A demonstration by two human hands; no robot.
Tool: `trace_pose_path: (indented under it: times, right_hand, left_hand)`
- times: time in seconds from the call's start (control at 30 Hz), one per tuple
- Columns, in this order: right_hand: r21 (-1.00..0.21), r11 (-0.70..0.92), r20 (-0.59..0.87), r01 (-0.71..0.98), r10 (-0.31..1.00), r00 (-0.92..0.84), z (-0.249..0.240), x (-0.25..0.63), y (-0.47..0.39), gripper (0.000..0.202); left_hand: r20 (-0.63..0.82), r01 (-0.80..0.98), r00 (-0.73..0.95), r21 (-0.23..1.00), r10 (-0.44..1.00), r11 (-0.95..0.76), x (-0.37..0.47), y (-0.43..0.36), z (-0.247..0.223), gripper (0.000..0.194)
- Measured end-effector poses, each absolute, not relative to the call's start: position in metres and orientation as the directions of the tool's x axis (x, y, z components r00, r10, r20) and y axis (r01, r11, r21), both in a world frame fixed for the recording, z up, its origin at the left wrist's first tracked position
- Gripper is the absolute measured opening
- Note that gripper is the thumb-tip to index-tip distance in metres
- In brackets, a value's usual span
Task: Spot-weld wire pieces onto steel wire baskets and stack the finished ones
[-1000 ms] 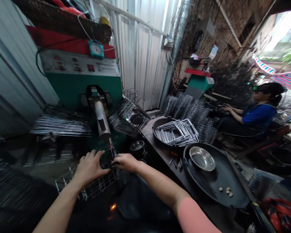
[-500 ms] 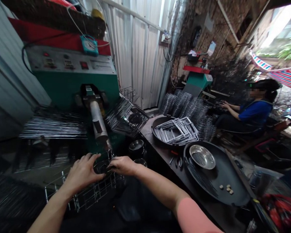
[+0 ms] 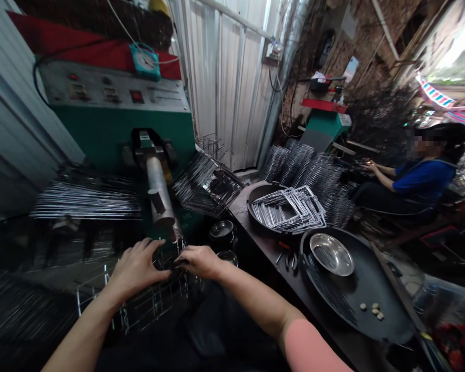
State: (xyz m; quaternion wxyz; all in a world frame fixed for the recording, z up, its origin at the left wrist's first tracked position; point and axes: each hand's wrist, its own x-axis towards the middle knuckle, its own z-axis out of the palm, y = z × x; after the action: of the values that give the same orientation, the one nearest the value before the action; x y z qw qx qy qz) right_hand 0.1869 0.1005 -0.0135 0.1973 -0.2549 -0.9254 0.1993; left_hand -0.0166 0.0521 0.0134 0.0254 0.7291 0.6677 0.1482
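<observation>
A wire rack (image 3: 155,305) of thin metal rods is low in front of me, under the tip of the machine's metal arm (image 3: 161,199). My left hand (image 3: 137,271) curves around its near left part, thumb and fingers bent about the wires, though the fingertips are partly hidden. My right hand (image 3: 199,262) is closed in a pinch beside the arm's tip, at the rack's right end. Whatever lies between those fingers is too dark and small to name. The green machine (image 3: 112,129) stands directly behind both hands.
Wire racks are stacked left (image 3: 89,199) and right (image 3: 209,183) of the arm. On the bench at right are a pan of wire frames (image 3: 290,209), pliers (image 3: 292,261), and a black tray (image 3: 372,279) with a steel bowl (image 3: 331,254). A seated person (image 3: 422,170) works farther right.
The view has shifted slightly, so the bench and the other person appear farther right. Both hands keep nearly the same pose at the rack. A small orange spark below the hands is gone.
</observation>
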Motion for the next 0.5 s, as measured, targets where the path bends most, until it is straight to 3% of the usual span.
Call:
trace_pose_path:
  times: [0.5]
  right_hand:
    - [-0.490, 0.762, 0.213, 0.423, 0.575, -0.790, -0.002, 0.174, 0.117, 0.011]
  left_hand:
    - [0.171, 0.935, 0.038, 0.342, 0.985, -0.095, -0.026, 0.069, 0.012, 0.061]
